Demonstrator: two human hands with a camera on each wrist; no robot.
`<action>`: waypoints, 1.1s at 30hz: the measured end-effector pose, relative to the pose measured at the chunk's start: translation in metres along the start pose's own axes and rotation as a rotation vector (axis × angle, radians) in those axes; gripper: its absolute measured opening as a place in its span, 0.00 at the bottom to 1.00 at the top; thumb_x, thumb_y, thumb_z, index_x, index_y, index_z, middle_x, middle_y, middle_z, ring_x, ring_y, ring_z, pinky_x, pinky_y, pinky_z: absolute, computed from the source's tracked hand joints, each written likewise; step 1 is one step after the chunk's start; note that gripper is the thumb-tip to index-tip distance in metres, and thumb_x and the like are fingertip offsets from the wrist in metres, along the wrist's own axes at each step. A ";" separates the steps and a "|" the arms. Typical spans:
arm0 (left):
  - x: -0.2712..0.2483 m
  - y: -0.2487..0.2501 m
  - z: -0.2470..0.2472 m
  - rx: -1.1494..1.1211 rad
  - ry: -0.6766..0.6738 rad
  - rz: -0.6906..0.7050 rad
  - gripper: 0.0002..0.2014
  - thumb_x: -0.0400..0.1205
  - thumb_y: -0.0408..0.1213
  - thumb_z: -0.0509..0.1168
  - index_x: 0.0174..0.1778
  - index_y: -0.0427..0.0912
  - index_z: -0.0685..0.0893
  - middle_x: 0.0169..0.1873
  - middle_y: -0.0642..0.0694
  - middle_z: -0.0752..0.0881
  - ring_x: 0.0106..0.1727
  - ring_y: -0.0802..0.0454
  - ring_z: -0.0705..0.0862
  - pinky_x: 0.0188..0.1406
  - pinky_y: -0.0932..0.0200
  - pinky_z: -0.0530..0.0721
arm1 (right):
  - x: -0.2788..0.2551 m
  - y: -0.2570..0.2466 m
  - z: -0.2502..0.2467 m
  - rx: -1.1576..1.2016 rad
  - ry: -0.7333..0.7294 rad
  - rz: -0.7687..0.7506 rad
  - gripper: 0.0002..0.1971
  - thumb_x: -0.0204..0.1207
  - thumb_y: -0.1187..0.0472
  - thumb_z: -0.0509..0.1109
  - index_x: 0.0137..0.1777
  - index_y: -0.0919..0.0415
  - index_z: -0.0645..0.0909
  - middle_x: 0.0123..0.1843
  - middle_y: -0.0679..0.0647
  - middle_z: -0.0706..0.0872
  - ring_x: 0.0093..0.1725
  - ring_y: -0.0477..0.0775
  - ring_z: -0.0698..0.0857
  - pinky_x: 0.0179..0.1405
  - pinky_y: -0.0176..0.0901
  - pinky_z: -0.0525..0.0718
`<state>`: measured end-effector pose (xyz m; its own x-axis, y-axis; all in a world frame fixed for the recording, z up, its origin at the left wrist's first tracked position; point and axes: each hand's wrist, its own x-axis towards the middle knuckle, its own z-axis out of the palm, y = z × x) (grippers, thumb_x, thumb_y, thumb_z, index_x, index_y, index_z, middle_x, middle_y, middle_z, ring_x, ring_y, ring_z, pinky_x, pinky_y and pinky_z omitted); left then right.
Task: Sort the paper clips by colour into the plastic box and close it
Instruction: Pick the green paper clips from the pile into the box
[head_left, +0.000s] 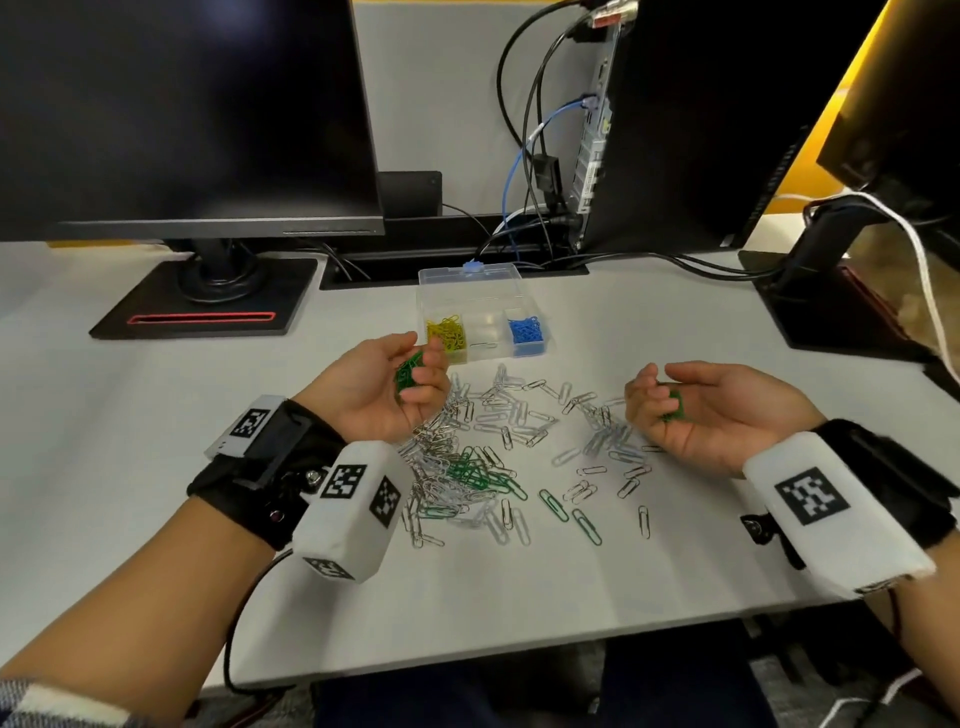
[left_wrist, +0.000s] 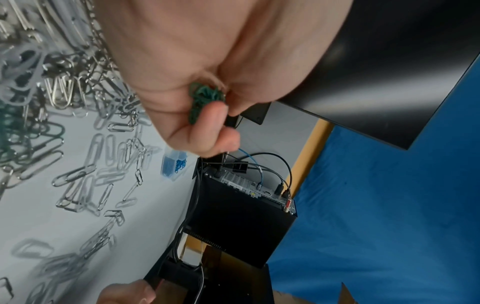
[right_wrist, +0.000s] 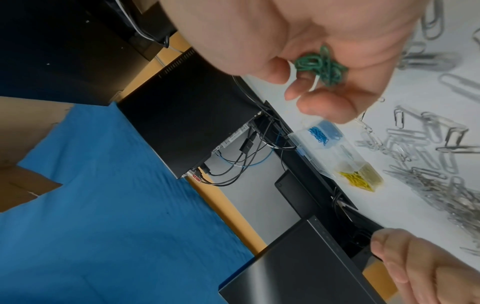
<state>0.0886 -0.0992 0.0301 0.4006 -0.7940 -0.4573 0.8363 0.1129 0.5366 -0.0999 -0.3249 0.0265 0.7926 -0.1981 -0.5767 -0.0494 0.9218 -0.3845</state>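
Observation:
A clear plastic box (head_left: 480, 291) stands open at the back of the desk, with yellow clips (head_left: 445, 332) in its left compartment and blue clips (head_left: 527, 328) in its right one. My left hand (head_left: 395, 384) is palm up just left of the box and holds a bunch of green clips (head_left: 408, 371) in curled fingers, also seen as the green bunch (left_wrist: 205, 100). My right hand (head_left: 696, 410), palm up, cups another small bunch of green clips (head_left: 674, 405), the same green clips (right_wrist: 322, 65) under its curled fingers. Silver and green clips (head_left: 483, 467) lie scattered between the hands.
A monitor on its stand (head_left: 208, 291) is at the back left, a computer tower (head_left: 675, 130) with cables behind the box, and a second monitor stand (head_left: 821, 291) at the right. The desk's front edge (head_left: 519, 649) is near my body.

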 end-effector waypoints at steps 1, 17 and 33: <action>0.001 0.000 0.000 -0.011 0.015 -0.010 0.18 0.88 0.41 0.49 0.36 0.40 0.75 0.25 0.51 0.73 0.18 0.58 0.70 0.13 0.70 0.64 | 0.000 -0.001 0.000 0.000 0.022 -0.014 0.06 0.74 0.67 0.55 0.42 0.64 0.74 0.35 0.55 0.74 0.26 0.49 0.73 0.19 0.37 0.75; -0.021 -0.035 0.040 2.050 0.000 0.302 0.07 0.74 0.48 0.76 0.42 0.50 0.88 0.35 0.59 0.78 0.38 0.60 0.78 0.31 0.67 0.71 | -0.027 0.040 0.014 -1.954 0.055 -0.276 0.12 0.72 0.49 0.76 0.38 0.57 0.90 0.28 0.52 0.84 0.25 0.47 0.75 0.25 0.39 0.74; 0.021 -0.079 0.062 2.293 -0.256 0.273 0.09 0.73 0.43 0.77 0.40 0.49 0.82 0.28 0.58 0.74 0.34 0.57 0.76 0.35 0.60 0.71 | -0.011 0.064 0.003 -2.161 0.078 -0.213 0.09 0.69 0.61 0.70 0.44 0.68 0.84 0.42 0.61 0.88 0.42 0.60 0.87 0.42 0.52 0.84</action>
<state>0.0077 -0.1614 0.0220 0.1982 -0.9350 -0.2940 -0.9239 -0.2784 0.2624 -0.1102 -0.2624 0.0101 0.8607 -0.2796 -0.4254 -0.4538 -0.8000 -0.3924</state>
